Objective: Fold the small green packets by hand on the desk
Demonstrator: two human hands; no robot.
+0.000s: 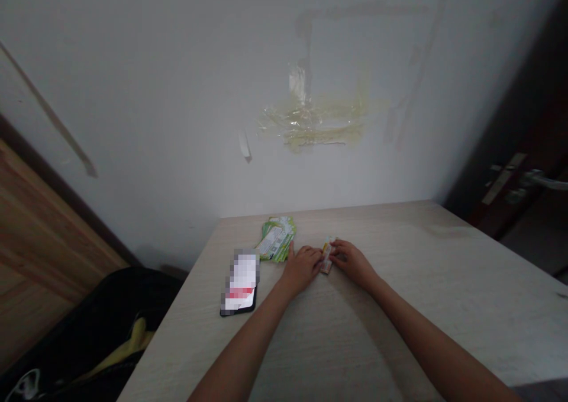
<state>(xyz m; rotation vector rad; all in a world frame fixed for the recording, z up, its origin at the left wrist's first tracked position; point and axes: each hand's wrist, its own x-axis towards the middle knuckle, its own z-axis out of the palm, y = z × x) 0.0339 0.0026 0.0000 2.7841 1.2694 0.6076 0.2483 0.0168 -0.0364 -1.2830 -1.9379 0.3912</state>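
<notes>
Both hands rest on a pale wooden table (pixel 444 283) near its far edge. My left hand (pixel 303 267) and my right hand (pixel 350 260) pinch a small flat packet (pixel 327 256) between them, fingers closed on its two ends. The packet looks light-coloured with some red and green print; its details are too small to read. A stack of green and white sachets (pixel 277 238) lies just left of my left hand.
A phone (pixel 240 283) lies face up at the table's left side. A black bag (pixel 97 337) sits on the floor to the left. A white wall with old tape marks (pixel 310 121) stands behind the table, a dark door (pixel 523 171) to the right.
</notes>
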